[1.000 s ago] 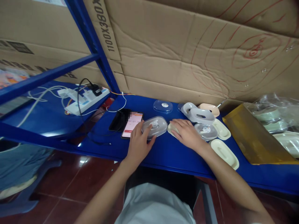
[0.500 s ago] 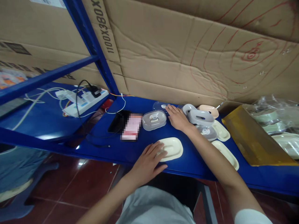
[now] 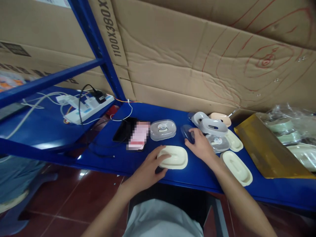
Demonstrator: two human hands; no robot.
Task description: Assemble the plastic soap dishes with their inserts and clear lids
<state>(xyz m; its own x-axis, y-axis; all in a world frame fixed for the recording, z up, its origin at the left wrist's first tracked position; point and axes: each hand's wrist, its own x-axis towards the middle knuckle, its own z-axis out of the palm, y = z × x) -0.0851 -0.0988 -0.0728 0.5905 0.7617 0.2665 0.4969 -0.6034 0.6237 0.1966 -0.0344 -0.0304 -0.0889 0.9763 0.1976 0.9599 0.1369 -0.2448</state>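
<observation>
My left hand [image 3: 156, 163] is closed around the left end of a cream oval plastic dish [image 3: 178, 158], fingers over its top and thumb at the near side. A clear plastic lid [image 3: 187, 132] is in my right hand [image 3: 200, 143], pinched at its right end and tilted above the blue tabletop. Left of it stands another clear lid [image 3: 163, 130] with a round sticker. To the right of my right hand lie a grey slotted cover [image 3: 213, 126], a stickered clear lid [image 3: 218, 143] and a cream dish [image 3: 237, 168].
Two phones, one dark [image 3: 123, 130] and one with a blurred pink screen [image 3: 138, 135], lie at the left. A yellow-sided box [image 3: 259, 148] holding bagged parts stands at the right. Behind is a cardboard wall [image 3: 168, 65]; a power strip [image 3: 89, 110] sits at the left.
My right hand has drawn the clear lid from the back of the table toward me. My left hand now grips the cream dish's end, and both have shifted slightly left.
</observation>
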